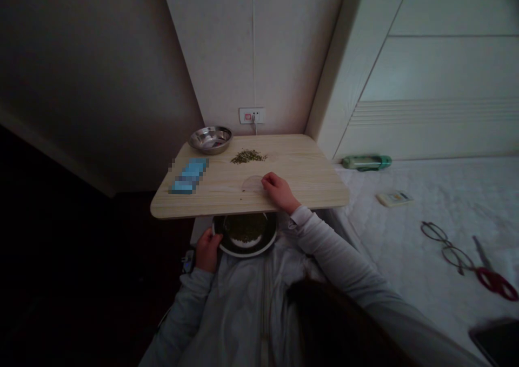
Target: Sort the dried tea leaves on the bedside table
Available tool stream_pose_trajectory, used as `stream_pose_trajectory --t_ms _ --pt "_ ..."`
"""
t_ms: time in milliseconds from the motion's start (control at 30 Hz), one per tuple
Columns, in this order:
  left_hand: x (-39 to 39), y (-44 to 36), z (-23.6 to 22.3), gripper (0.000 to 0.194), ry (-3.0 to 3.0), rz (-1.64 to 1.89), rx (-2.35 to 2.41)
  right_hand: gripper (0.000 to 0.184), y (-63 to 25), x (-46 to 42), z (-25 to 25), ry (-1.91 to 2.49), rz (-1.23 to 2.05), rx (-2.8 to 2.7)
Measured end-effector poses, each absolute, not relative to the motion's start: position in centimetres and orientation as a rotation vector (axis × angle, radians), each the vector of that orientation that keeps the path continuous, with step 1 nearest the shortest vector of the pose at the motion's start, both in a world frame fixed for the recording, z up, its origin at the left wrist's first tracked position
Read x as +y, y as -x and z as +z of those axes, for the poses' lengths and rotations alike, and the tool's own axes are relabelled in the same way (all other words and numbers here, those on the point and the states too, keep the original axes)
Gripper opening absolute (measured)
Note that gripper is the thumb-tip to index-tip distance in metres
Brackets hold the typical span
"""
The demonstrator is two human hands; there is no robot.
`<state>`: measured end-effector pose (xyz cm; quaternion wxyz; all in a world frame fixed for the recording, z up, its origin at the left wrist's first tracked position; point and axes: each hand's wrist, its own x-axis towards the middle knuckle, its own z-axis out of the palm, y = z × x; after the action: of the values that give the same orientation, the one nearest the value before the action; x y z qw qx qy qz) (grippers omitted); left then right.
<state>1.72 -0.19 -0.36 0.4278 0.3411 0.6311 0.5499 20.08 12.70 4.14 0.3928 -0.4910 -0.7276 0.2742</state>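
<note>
Your right hand (279,193), its grip narrow, contents impossible to tell, is nearer than your left hand (208,249), holding the dark bowl (269,238) by its rim, to the green pile (248,156) lying crosswise farther up the bench (316,186).

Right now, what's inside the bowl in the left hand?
Small, dark green bits in the bowl held by the left hand. The tabletop covers its far side, so anything there can't be seen.
</note>
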Motion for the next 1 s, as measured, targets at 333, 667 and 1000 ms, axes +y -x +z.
stream_pose_trajectory --t_ms 333,667,1000 --pt "-0.23 -1.78 -0.35 0.013 -0.854 1.376 1.555 0.018 -20.13 12.67 4.23 1.242 0.721 -1.855" --pt "-0.19 -1.6 -0.84 0.013 -0.833 1.39 1.522 0.017 -20.12 12.71 4.13 1.289 0.665 -1.802" --pt "-0.23 -1.63 -0.78 0.012 -0.822 1.377 1.533 0.017 -20.2 12.67 4.03 1.251 0.721 -1.82"
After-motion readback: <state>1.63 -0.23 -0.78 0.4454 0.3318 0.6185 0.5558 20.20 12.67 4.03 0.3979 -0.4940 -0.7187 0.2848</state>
